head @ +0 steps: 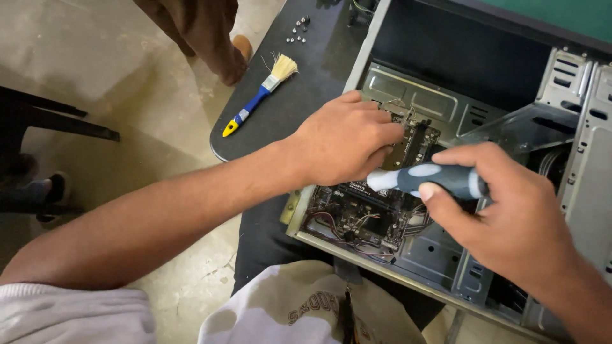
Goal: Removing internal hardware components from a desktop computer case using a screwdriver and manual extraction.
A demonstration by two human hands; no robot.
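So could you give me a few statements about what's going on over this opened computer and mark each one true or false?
1. The right hand grips a screwdriver with a dark grey and white handle. True.
2. The left hand holds the small paintbrush with the blue and yellow handle. False: the brush lies untouched on the dark table; the left hand rests on the dark circuit board.
3. The grey metal computer case is open, its inside exposed. True.
4. A cluster of small silver screws sits inside the case. False: they lie on the table, beyond the brush.
5. Both hands are over the case. True.
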